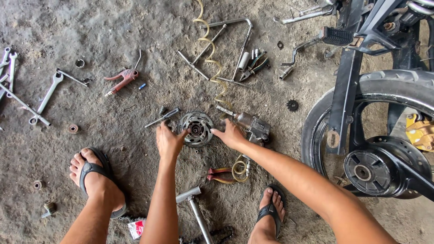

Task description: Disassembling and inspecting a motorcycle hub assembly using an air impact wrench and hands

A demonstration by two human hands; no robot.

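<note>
A round toothed sprocket hub (197, 128) lies flat on the dirty concrete floor. My left hand (168, 140) rests against its left rim, fingers spread on the edge. Against the hub's right rim sits my right hand (230, 134), fingertips touching. Just right of that hand lies a metal pneumatic impact wrench (252, 126) joined to a coiled yellow air hose (212, 58). A small screwdriver-like tool (162, 117) lies left of the hub.
The motorcycle's rear wheel (377, 131) stands at right. Wrenches (45, 97) lie at left, a red air blow gun (123, 78) farther back, T-handle tools (226, 45) at top. Red-handled pliers (221, 175) and a hammer (195, 208) lie between my sandalled feet (92, 176).
</note>
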